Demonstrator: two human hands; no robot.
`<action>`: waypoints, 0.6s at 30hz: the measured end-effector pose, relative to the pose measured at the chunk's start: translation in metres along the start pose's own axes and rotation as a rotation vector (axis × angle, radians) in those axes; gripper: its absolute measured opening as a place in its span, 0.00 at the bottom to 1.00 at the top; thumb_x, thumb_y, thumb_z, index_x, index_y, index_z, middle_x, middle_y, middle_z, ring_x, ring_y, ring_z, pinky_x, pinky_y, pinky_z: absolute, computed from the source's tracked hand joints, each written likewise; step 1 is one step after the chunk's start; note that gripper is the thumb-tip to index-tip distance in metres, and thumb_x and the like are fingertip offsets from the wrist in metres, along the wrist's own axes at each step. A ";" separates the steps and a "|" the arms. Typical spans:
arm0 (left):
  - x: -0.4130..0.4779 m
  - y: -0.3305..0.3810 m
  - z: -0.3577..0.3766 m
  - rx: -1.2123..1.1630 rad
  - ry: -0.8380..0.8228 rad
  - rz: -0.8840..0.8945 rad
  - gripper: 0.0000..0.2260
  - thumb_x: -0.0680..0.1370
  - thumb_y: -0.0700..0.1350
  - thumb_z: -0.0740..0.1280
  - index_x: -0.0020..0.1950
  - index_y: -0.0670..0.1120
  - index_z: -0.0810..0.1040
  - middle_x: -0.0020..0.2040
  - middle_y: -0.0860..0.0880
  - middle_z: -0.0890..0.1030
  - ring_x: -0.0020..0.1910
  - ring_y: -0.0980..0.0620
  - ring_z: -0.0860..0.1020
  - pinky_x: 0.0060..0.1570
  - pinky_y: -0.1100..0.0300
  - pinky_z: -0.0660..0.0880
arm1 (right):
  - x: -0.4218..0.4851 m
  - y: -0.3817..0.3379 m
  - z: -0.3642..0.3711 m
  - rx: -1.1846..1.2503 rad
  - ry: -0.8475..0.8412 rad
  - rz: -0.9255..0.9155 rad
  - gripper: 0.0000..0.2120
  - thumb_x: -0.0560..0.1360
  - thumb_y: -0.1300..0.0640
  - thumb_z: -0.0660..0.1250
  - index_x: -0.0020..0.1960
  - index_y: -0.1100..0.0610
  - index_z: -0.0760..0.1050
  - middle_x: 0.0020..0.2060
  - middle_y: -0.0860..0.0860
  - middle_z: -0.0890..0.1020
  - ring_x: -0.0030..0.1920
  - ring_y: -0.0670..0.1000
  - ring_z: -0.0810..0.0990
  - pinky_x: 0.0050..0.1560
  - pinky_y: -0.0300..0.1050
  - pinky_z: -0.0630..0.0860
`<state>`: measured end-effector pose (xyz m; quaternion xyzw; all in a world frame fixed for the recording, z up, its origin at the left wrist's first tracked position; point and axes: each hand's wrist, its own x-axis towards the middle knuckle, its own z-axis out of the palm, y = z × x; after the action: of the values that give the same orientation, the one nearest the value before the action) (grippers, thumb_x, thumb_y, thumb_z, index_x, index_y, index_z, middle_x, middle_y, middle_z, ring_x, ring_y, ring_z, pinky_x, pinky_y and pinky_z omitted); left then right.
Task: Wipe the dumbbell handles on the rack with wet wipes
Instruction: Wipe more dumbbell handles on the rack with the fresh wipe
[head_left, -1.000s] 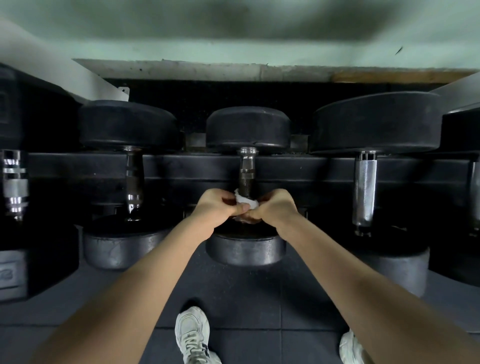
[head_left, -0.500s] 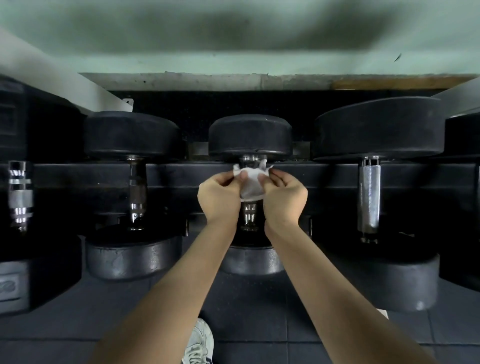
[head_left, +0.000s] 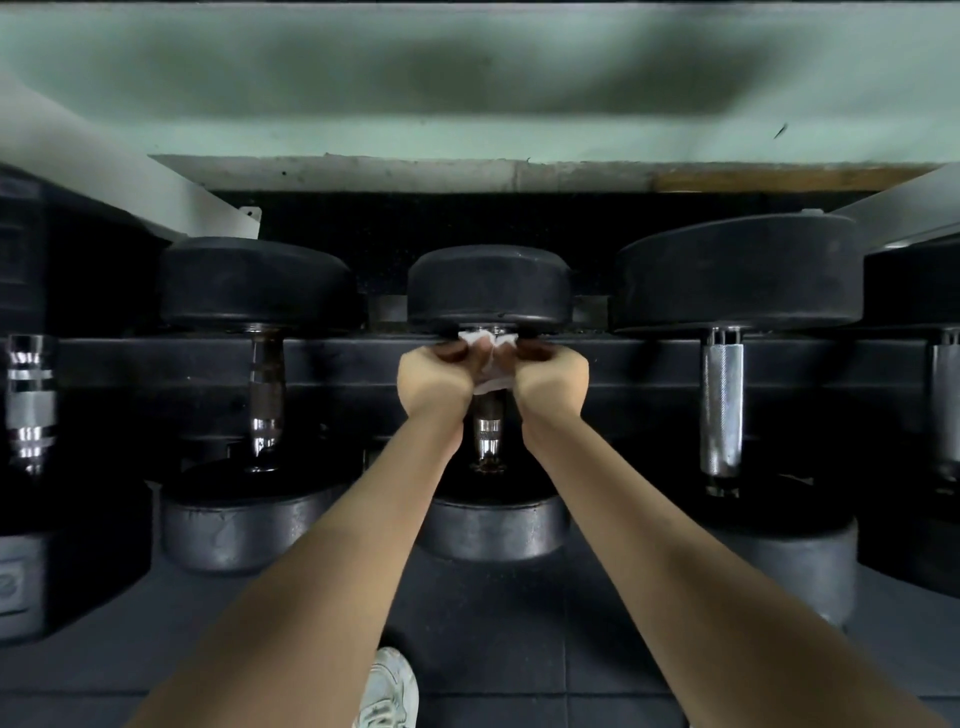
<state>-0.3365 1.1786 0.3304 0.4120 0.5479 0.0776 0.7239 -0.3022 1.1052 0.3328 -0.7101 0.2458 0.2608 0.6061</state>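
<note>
A white wet wipe (head_left: 491, 364) is wrapped round the far end of the middle dumbbell's chrome handle (head_left: 488, 434), just under its far black head (head_left: 489, 288). My left hand (head_left: 434, 376) grips the wipe from the left and my right hand (head_left: 550, 376) grips it from the right, fingers curled round it. The near part of the handle shows bare between my wrists. The fingertips are partly hidden under the dumbbell head.
More dumbbells sit on the black rack (head_left: 337, 364): one on the left with a dark handle (head_left: 266, 395), one on the right with a knurled silver handle (head_left: 721, 405), others at both edges. Dark floor tiles and my white shoe (head_left: 387, 691) lie below.
Both hands have slid the wipe along the middle handle, from its near end up to the far end against the dumbbell head.
</note>
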 end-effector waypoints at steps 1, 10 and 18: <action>-0.001 0.001 0.000 0.004 -0.011 0.005 0.07 0.74 0.30 0.65 0.37 0.38 0.78 0.25 0.51 0.81 0.25 0.58 0.80 0.28 0.68 0.76 | 0.002 0.000 0.000 -0.004 -0.008 -0.012 0.06 0.71 0.70 0.67 0.45 0.64 0.81 0.39 0.54 0.84 0.40 0.50 0.83 0.37 0.34 0.77; -0.004 -0.013 -0.021 0.407 -0.170 0.186 0.08 0.73 0.40 0.71 0.50 0.38 0.81 0.41 0.47 0.83 0.43 0.51 0.82 0.52 0.59 0.77 | -0.007 0.018 -0.013 0.026 -0.099 0.043 0.05 0.74 0.65 0.69 0.49 0.61 0.78 0.40 0.50 0.82 0.40 0.45 0.80 0.41 0.31 0.76; 0.003 0.005 -0.029 0.690 -0.320 0.165 0.09 0.72 0.42 0.72 0.51 0.43 0.82 0.41 0.50 0.83 0.42 0.55 0.81 0.48 0.64 0.78 | -0.002 0.008 -0.028 -0.152 -0.254 0.014 0.07 0.70 0.65 0.73 0.40 0.56 0.78 0.35 0.48 0.82 0.36 0.44 0.81 0.36 0.31 0.77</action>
<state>-0.3588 1.1984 0.3299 0.6809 0.3871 -0.1187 0.6103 -0.3075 1.0762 0.3320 -0.7136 0.1515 0.3704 0.5750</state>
